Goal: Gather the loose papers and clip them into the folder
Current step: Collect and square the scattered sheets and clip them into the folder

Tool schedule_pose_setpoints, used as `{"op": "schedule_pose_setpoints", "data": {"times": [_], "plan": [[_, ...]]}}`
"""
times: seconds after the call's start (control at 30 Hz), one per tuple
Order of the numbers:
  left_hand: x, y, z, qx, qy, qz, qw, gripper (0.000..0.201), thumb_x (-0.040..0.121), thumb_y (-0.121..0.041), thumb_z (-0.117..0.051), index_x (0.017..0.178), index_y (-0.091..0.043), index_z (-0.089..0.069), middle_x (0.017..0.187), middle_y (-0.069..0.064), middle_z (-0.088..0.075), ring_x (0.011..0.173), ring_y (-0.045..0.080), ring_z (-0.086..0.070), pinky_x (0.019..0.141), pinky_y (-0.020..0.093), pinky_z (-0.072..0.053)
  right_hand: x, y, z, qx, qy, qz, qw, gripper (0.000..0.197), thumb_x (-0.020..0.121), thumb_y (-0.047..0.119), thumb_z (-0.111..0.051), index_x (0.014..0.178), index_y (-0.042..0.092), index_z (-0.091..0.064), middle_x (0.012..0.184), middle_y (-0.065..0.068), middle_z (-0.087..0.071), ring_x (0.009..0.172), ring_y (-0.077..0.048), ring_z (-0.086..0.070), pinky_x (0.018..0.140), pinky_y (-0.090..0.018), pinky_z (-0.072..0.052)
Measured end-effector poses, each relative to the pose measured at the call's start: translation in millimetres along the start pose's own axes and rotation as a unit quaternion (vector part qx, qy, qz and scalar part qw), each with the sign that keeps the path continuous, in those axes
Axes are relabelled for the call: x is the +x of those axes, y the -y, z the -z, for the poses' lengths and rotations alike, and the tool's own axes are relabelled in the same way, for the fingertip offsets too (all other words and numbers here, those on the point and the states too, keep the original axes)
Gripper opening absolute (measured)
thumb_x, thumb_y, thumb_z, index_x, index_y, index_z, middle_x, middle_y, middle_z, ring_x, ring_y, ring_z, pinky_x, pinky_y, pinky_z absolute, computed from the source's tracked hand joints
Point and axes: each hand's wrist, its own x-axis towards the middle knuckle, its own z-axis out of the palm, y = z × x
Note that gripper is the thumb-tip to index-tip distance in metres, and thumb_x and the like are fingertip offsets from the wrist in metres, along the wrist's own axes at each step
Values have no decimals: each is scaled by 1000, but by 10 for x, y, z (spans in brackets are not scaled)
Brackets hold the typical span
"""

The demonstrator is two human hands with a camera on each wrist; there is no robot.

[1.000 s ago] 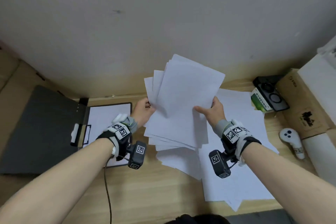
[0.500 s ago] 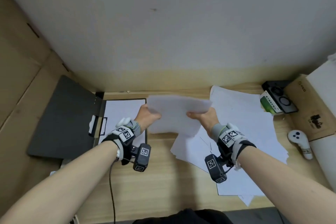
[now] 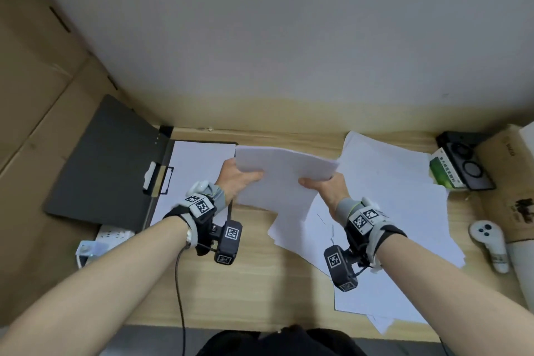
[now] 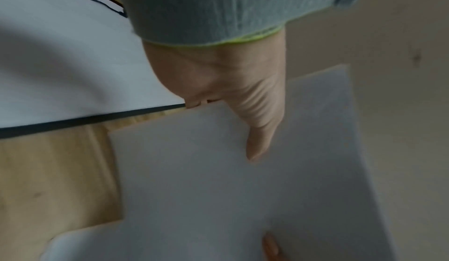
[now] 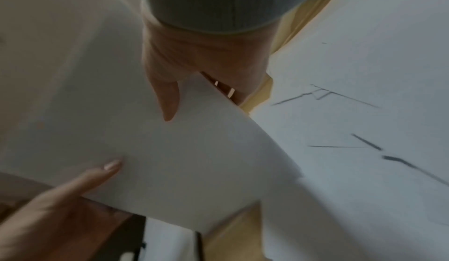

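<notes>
A stack of white papers point(image 3: 284, 175) hangs level above the wooden desk, held at both sides. My left hand point(image 3: 238, 179) grips its left edge, thumb point(image 4: 260, 130) on top and fingers hidden underneath. My right hand point(image 3: 323, 186) pinches the right edge the same way, thumb point(image 5: 167, 100) on top of the stack point(image 5: 194, 159). The black folder point(image 3: 107, 165) lies open at the left, a white sheet point(image 3: 199, 165) lying under its clip point(image 3: 157, 179). More loose papers point(image 3: 398, 211) lie spread over the desk at the right.
A green-and-white box point(image 3: 443, 172) and a black device point(image 3: 468, 165) sit at the back right beside a cardboard box point(image 3: 511, 182). A white controller point(image 3: 489, 243) lies at the right edge. A power strip point(image 3: 114, 235) and a cable point(image 3: 179, 283) lie at the left front.
The stack came down from upright against the wall to nearly flat, and both hands carried it left toward the open folder. The view tilted up and left.
</notes>
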Motion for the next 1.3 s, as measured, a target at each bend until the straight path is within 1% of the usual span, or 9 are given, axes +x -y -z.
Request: {"op": "schedule_pose_setpoints", "data": {"times": [0.1,0.2,0.5,0.63,0.7,0.83,0.97,1.1,1.3], "plan": [[0,74,-120,8,-31,12,999,23,75,-1,-78,92,-16,-70,93,5,-72,77,7,-68,74,22,-56,63,-87,-12,-5,8,-9,1000,37,67,0,-84,94,21,-70,95,-2,-75,86,-16,-71,75,-28,-54],[47,74,-142,-11,-60,29,998,19,76,-4,-78,92,-10,-70,97,11,-73,84,20,-70,80,33,-58,139,-36,-24,27,3,-15,1000,29,67,2,-85,93,10,-73,93,-8,-76,85,-26,-73,75,-35,-58],[85,539,60,30,-48,82,995,23,80,-5,-74,103,-7,-69,98,7,-72,92,22,-69,84,34,-58,200,-380,-147,-66,31,-71,995,20,74,12,-84,90,13,-73,90,-3,-76,86,-21,-72,73,-29,-54],[212,556,378,20,2,61,998,26,85,-4,-71,111,-6,-67,96,1,-72,81,8,-71,75,24,-60,233,-314,-406,-65,14,-72,995,20,79,12,-80,94,5,-71,89,-10,-74,75,-26,-69,69,-34,-59],[321,609,643,44,4,68,997,20,85,-6,-71,105,-7,-69,90,0,-73,74,3,-71,68,19,-57,301,-328,-632,-78,-3,-77,994,22,80,14,-79,98,3,-70,88,-12,-72,72,-25,-67,69,-36,-57],[522,762,1140,132,-7,106,986,18,82,-18,-74,87,-1,-68,77,13,-68,69,18,-62,69,30,-50,392,-410,-1051,-100,-15,-93,990,18,80,15,-79,94,8,-69,85,-10,-70,73,-26,-65,72,-37,-56],[664,881,1669,211,-38,181,960,13,85,-21,-69,83,-9,-64,72,10,-71,55,18,-68,54,32,-55,462,-506,-1444,-130,-4,-111,985,14,81,17,-79,86,12,-67,86,-11,-70,77,-28,-66,77,-41,-57],[793,986,2145,381,-22,219,898,25,89,-29,-57,80,-6,-57,76,13,-74,65,28,-74,67,47,-62,553,-624,-1809,-158,3,-129,979,18,81,18,-79,90,7,-68,87,-12,-70,77,-28,-67,77,-42,-58],[975,1053,2294,532,33,212,819,31,93,-37,-53,84,-8,-48,76,9,-60,70,27,-60,62,29,-45,682,-780,-2102,-205,-7,-155,966,22,76,23,-83,72,14,-64,81,-10,-72,81,-31,-71,78,-46,-59]]}}
